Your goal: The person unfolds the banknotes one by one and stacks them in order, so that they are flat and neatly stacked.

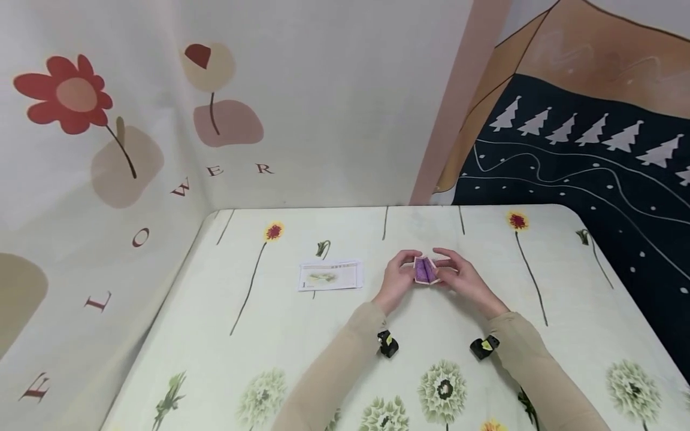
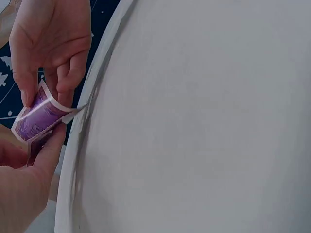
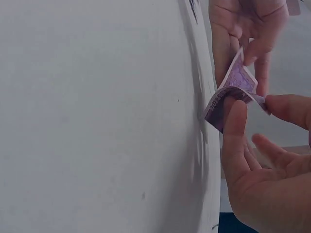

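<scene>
Between my two hands, above the table, is a purple banknote (image 1: 426, 271) with a white border, bent along a crease down its middle. My left hand (image 1: 396, 279) pinches its left side. On the other side, the fingers and thumb of my right hand (image 1: 462, 280) grip the right edge. From the left wrist, the banknote (image 2: 43, 119) looks curved, its purple print facing up. The right wrist view shows the banknote (image 3: 242, 80) bowed, with my right index finger under it. Fingers cover parts of its edges.
To the left of my hands lies a flat stack of pale notes (image 1: 331, 276), the top one printed with a green picture. They rest on a white tablecloth (image 1: 302, 335) with flower prints. Hanging fabric (image 1: 334, 120) stands behind the table, and dark fabric (image 1: 593, 155) falls at its right edge.
</scene>
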The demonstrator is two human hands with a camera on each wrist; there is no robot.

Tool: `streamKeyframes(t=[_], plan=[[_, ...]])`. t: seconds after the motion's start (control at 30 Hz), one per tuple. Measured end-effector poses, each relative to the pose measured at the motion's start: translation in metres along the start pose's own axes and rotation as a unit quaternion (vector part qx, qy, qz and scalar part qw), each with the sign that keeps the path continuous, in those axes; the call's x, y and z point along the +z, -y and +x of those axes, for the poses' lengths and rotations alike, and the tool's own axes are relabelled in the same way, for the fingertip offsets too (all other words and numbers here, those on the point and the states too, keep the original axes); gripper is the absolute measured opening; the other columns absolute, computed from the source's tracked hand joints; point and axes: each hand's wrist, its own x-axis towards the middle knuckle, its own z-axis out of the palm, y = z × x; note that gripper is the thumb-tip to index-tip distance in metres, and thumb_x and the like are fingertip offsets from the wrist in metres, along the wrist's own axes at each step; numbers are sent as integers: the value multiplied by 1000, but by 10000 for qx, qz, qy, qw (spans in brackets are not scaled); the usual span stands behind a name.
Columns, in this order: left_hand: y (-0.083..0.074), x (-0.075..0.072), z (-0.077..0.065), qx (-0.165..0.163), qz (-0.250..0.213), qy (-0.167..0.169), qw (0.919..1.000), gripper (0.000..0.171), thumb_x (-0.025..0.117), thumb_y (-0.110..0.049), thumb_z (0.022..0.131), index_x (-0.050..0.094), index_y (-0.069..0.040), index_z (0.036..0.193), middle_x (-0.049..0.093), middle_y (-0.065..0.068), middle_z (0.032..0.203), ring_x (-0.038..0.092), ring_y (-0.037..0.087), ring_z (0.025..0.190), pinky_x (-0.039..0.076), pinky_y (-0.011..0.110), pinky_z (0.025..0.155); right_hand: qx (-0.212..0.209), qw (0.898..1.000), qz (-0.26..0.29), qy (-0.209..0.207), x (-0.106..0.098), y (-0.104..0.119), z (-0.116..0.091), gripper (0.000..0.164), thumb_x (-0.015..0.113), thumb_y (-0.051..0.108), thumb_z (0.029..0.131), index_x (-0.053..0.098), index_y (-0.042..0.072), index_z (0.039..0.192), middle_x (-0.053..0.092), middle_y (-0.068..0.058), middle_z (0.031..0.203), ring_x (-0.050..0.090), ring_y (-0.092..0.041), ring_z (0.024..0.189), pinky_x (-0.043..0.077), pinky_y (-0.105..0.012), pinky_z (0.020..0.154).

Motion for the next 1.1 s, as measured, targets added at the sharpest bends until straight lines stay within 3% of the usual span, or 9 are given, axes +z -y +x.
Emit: streamKeyframes(t=[0.07,0.17,0.3,0.47,0.7,0.9,1.1], plan=[[1,-6,-2,4,95,14,10000,44,46,21,77,58,7,117,61,20,112,64,29,86,55,33,73,23,10000,-39,-63,2,1,1,57,52,0,94,30,-2,147,46,-37,130,55,-41,110,55,-32,77],[15,-12,2,31,393,-65,9992,44,46,20,77,62,4,115,63,17,114,62,31,98,53,37,82,65,9997,-175,-125,3,2,1,59,48,-2,94,27,5,149,45,-36,130,52,-42,113,54,-31,78],[24,-22,3,-139,791,-280,9964,42,46,17,76,67,-1,108,65,9,116,56,25,113,47,33,92,42,9988,-429,-218,3,1,0,55,44,-5,92,35,6,145,51,-33,123,55,-36,104,53,-29,73],[22,-32,3,-316,794,-522,9950,42,46,17,75,69,-1,106,65,9,115,58,24,109,49,32,88,-87,9975,-628,-312,1,1,-2,43,44,-8,89,48,-2,132,56,-29,110,56,-25,87,50,-28,64],[18,-37,4,-513,1051,-665,9909,41,49,14,78,70,-5,108,64,8,118,52,23,115,43,34,95,125,9968,-555,-567,1,0,-3,42,52,-7,88,50,-3,130,56,-24,103,54,-16,76,47,-23,57],[15,-41,5,-453,941,-546,9930,43,48,15,76,70,-4,109,62,9,121,54,25,107,44,28,79,100,9975,-395,-571,1,-4,-3,42,56,-8,87,51,-4,128,54,-22,101,56,-10,72,49,-22,59],[11,-51,8,-301,793,-419,9955,45,48,18,73,69,-3,108,62,9,120,49,27,118,37,40,99,-24,9979,131,-630,6,-1,-1,40,53,-11,88,45,-4,127,56,-31,109,60,-10,77,52,-22,64]])
